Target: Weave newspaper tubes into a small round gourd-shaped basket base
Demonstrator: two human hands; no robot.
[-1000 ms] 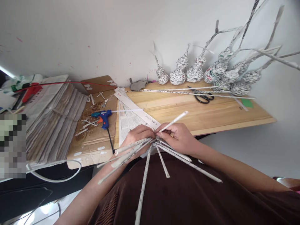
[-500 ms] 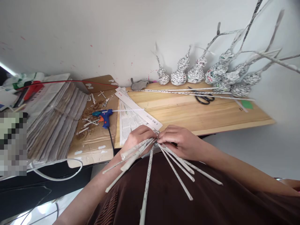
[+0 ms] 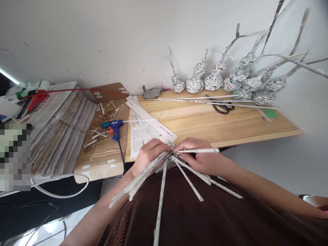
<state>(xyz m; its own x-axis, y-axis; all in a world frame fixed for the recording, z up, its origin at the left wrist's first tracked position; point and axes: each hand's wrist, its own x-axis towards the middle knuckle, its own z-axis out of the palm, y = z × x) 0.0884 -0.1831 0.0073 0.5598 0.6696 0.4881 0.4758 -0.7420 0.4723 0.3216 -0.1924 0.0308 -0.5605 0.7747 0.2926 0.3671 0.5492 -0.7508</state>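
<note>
A small woven piece (image 3: 172,158) of rolled newspaper is held between my hands, above my lap. Its loose paper tubes fan out towards me, one long tube (image 3: 162,198) pointing straight down. My left hand (image 3: 151,155) is closed around the left side of the piece, with several tubes lying across its wrist. At the right side, my right hand (image 3: 196,155) pinches a paper tube (image 3: 200,150) close to the weave; that tube lies sideways across the hand. The fingertips of both hands nearly meet, and part of the weave is hidden behind them.
Gourd-shaped paper weavings (image 3: 196,80) line the wall, their long tubes sticking out right. Black scissors (image 3: 222,108) lie by loose paper tubes on the wooden board (image 3: 246,124). Left are a blue glue gun (image 3: 116,130), cardboard (image 3: 99,164) with scraps, and stacked newspapers (image 3: 64,133).
One tube that pointed down to the right now lies sideways over my right hand. The tubes on the left have drawn closer together. Both hands stay at the weave.
</note>
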